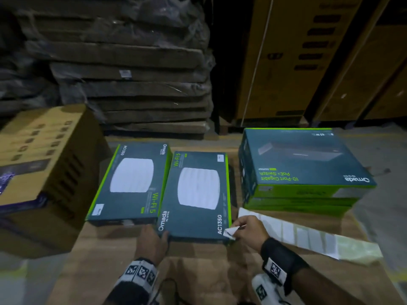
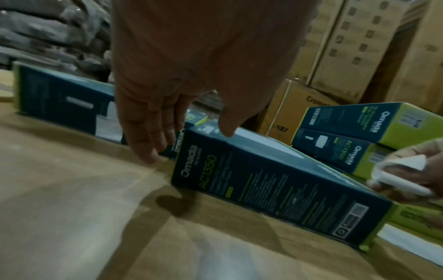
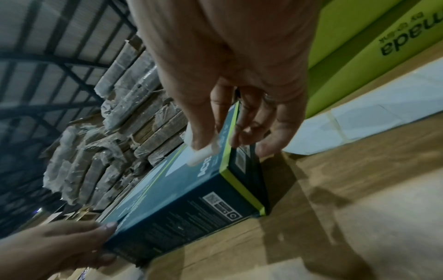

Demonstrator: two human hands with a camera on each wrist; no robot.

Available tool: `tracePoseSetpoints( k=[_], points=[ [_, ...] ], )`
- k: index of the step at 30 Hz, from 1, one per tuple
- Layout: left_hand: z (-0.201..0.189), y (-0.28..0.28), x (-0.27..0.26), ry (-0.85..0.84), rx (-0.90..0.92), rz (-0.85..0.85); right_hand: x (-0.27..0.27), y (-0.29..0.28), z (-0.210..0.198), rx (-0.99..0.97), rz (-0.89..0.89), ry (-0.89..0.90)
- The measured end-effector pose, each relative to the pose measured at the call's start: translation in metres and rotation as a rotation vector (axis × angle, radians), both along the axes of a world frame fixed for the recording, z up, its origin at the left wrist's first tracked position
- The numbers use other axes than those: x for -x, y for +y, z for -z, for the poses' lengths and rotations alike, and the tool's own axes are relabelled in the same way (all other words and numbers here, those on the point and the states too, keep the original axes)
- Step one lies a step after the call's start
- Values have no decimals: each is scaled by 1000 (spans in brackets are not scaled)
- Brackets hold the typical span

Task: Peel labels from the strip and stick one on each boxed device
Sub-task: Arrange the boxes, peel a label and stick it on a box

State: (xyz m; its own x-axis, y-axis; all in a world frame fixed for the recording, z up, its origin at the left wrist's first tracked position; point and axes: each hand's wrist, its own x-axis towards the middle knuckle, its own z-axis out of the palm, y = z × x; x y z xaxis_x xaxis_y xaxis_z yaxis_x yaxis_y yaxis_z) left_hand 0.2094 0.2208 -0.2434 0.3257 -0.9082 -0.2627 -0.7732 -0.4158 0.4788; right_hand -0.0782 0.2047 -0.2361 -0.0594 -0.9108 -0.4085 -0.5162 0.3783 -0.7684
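Two teal AC1350 boxes lie flat side by side on the cardboard surface. My left hand (image 1: 152, 239) rests at the near left corner of the middle box (image 1: 198, 194), thumb on top, straight fingers (image 2: 148, 140) down its left side. My right hand (image 1: 246, 230) pinches a peeled white label (image 1: 230, 232) just above that box's near right corner; the label (image 3: 203, 153) curls under the thumb. The label strip (image 1: 297, 234) lies flat to the right. A small white sticker shows on the left box (image 1: 132, 183) and another on the middle box's far corner.
A stack of teal and green switch boxes (image 1: 304, 164) stands at the right, behind the strip. A brown carton (image 1: 44, 164) sits at the left. Wrapped pallets (image 1: 132, 73) and tall cartons (image 1: 297, 51) rise behind. Bare cardboard (image 1: 198, 271) lies in front of the boxes.
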Motion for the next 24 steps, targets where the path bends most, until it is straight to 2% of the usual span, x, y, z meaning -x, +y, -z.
tracePoseSetpoints(
  k=[9,13,16,19,21,24],
  points=[
    [-4,1,4,290,18,-16,-12,12,-4,-114,104,-253],
    [-8,5,4,383,67,-50,-17,15,-11,-153,246,-400],
    [-19,7,10,464,169,-96,-19,18,-24,-138,313,-476],
    [-49,8,22,533,301,-114,-16,19,-46,-52,295,-459],
    [-69,9,25,531,385,-51,-13,19,-66,-11,283,-476],
    [-86,10,16,402,452,170,-6,17,-96,9,272,-542]
  ],
)
